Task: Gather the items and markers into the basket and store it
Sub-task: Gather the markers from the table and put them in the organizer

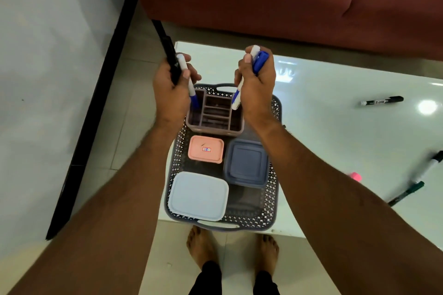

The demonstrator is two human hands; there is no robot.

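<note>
Over the divided organiser [215,112] in the perforated basket [275,189]: left hand [171,90] grips a blue-capped marker [189,84], right hand [257,84] grips blue markers [259,62], tips down, apparently for slotting. Black marker [382,101] remains on the table [335,127].

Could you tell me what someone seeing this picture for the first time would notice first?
Both hands, the left hand and right hand, grip markers above the compartment organiser at the far end of the basket. Nearer, three lidded boxes fill the basket, and loose markers lie on the white table to the right.
</note>
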